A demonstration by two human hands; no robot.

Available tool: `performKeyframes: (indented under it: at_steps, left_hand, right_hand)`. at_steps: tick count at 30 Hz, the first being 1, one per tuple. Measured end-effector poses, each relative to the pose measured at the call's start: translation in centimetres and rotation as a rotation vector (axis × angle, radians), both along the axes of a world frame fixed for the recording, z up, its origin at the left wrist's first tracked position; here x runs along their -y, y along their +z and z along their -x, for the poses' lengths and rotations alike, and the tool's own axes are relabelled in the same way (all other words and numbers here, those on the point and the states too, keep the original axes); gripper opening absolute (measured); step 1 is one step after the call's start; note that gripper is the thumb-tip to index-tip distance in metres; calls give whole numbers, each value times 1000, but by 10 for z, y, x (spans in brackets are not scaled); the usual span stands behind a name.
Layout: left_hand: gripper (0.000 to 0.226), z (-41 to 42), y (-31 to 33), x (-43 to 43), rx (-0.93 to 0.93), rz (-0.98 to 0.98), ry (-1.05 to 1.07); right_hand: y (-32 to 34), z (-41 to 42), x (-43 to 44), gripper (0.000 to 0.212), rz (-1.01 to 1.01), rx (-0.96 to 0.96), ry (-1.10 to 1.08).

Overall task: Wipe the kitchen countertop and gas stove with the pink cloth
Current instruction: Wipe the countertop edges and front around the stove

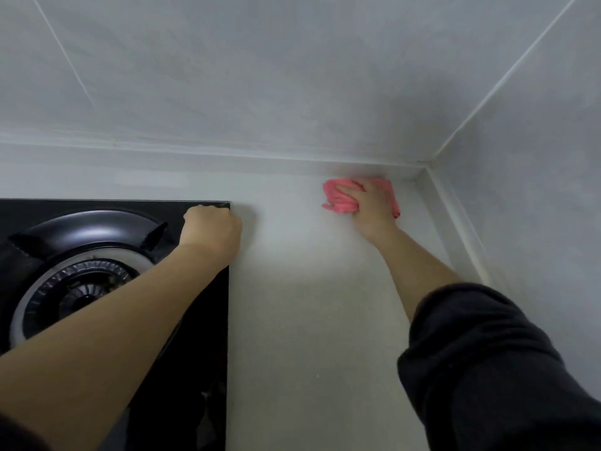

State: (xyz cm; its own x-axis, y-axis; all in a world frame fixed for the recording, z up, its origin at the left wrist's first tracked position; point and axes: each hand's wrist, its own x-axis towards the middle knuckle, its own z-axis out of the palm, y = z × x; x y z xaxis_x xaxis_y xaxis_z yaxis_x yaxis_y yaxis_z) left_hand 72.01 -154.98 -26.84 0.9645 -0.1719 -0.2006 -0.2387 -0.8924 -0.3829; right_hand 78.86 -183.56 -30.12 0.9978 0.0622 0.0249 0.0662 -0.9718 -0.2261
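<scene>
The pink cloth (pixel 341 196) lies bunched on the pale countertop (pixel 309 304), far back near the right corner by the wall. My right hand (pixel 370 203) presses down on it, fingers spread over the cloth. The black glass gas stove (pixel 201 320) fills the left side, with a round burner (pixel 78 288) under a black pan support. My left hand (pixel 211 229) rests as a fist at the stove's back right corner, fingers curled, nothing visible in it.
Grey tiled walls (pixel 292 76) rise behind and on the right, meeting in a corner (pixel 426 166). A low white upstand runs along the back and right edges of the countertop. My dark sleeves show at the lower right and bottom left.
</scene>
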Motion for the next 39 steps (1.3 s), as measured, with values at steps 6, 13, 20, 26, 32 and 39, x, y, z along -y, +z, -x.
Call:
performKeyframes:
  at_steps: [6,13,20,26,32,39]
  left_hand:
    - [18,0,-4,1,-1,-42,11]
    - [20,3,-8,-4,37,-27,34]
    - [20,4,-13,7,40,-77,21]
    - [19,3,-20,8,40,-106,29]
    - [19,7,-11,5,8,-123,-20]
    - [21,11,3,-10,41,45,19]
  right_hand:
    - [-6,123,-10,58,-146,-86,97]
    - [21,215,22,47,-231,22,250]
    - [19,43,73,51,75,23,-108]
    - [-6,98,71,59,-79,-35,-96]
    - [17,251,53,64,-38,-110,3]
    - [39,127,38,61,-165,124,-202]
